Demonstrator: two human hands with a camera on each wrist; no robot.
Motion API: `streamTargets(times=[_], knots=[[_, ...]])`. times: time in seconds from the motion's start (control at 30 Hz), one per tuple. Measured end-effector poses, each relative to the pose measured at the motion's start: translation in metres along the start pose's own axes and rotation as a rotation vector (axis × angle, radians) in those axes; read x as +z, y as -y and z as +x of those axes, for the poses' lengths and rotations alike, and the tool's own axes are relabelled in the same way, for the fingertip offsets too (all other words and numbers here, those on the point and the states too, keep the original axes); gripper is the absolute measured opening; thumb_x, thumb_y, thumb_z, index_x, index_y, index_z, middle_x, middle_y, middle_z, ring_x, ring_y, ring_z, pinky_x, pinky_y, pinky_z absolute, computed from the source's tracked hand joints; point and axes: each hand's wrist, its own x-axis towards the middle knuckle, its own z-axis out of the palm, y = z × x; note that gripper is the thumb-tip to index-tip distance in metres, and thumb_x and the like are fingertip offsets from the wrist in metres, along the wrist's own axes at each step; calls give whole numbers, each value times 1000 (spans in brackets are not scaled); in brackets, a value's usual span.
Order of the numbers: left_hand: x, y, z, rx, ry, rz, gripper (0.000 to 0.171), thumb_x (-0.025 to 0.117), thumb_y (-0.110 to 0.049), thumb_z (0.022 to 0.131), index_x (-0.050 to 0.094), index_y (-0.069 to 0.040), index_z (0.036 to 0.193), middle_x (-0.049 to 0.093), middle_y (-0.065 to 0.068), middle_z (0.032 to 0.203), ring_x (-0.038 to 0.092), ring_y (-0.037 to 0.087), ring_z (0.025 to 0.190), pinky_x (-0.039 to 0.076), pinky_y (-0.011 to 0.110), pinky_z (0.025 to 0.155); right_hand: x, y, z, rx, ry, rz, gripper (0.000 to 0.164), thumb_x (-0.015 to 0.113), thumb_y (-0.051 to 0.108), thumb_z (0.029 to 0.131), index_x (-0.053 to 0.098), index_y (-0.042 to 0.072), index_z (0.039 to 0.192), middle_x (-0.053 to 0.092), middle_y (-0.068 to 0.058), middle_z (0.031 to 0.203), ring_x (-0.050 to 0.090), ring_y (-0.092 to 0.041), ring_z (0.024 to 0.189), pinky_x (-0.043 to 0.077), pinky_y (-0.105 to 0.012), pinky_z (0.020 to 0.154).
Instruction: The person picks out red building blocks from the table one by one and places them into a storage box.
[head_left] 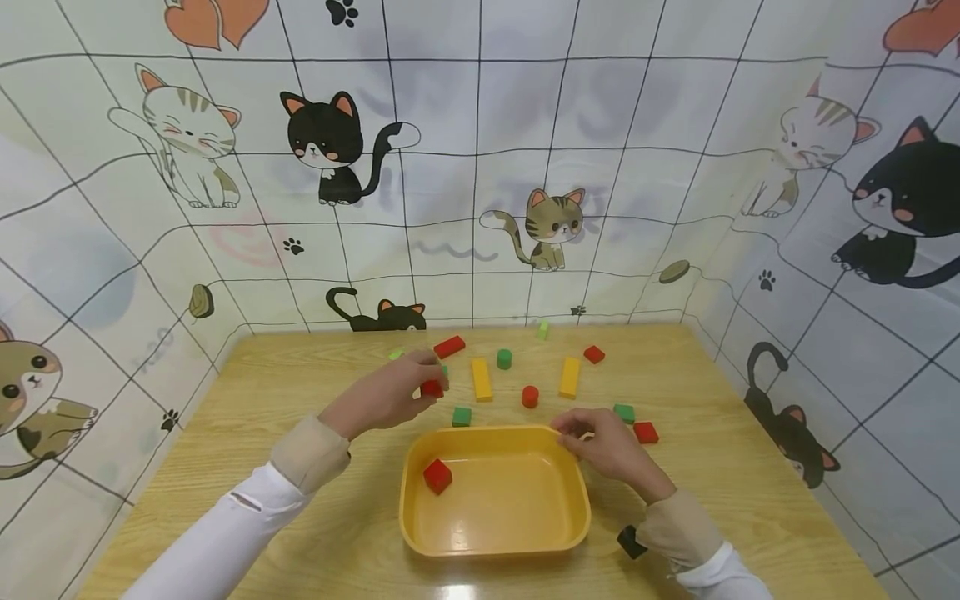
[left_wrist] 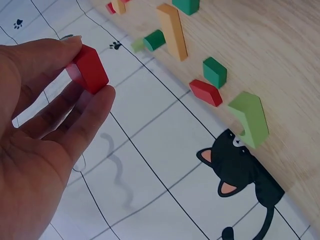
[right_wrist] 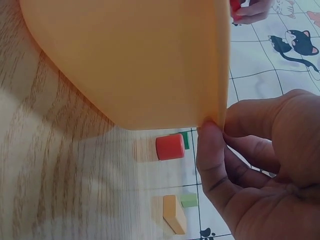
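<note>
My left hand pinches a red block between thumb and fingertips, raised above the table beyond the tray's far left corner. A yellow plastic tray stands near the front of the table. Inside it, towards the left, lies one red cube. The right hand grips the tray's rim at the far right corner, its thumb and finger closed on the edge in the right wrist view. Just behind the tray sits a green block. To the right hand's right are another green block and a red block.
Beyond the tray are two yellow planks, a red cylinder, a green cylinder and a long red block. A light green arch lies near the cat-patterned cloth that encloses the table.
</note>
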Motion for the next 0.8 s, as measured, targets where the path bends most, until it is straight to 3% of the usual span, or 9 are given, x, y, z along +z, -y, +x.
streamTargets(times=[0.23, 0.47, 0.8], knots=[[0, -21, -1, 29, 75, -7, 12, 72, -13, 88, 69, -19, 97, 55, -7, 100, 53, 11, 88, 50, 18, 77, -2, 0, 0, -5, 12, 9, 17, 68, 13, 91, 75, 9, 106, 69, 6, 93, 61, -14, 84, 52, -26, 70], [7, -35, -4, 104, 144, -26, 11, 72, -14, 89, 70, -19, 99, 57, -6, 99, 52, 10, 89, 49, 17, 78, -2, -2, 0, -62, 20, 10, 18, 68, 12, 92, 75, 6, 108, 70, 3, 95, 61, -13, 84, 53, -29, 73], [18, -49, -9, 97, 268, -31, 16, 73, -13, 87, 70, -22, 101, 55, -9, 97, 52, 8, 88, 48, 18, 78, -1, -5, 0, -94, 21, 17, 19, 68, 11, 92, 75, 5, 108, 71, 1, 96, 62, -13, 85, 53, -29, 73]])
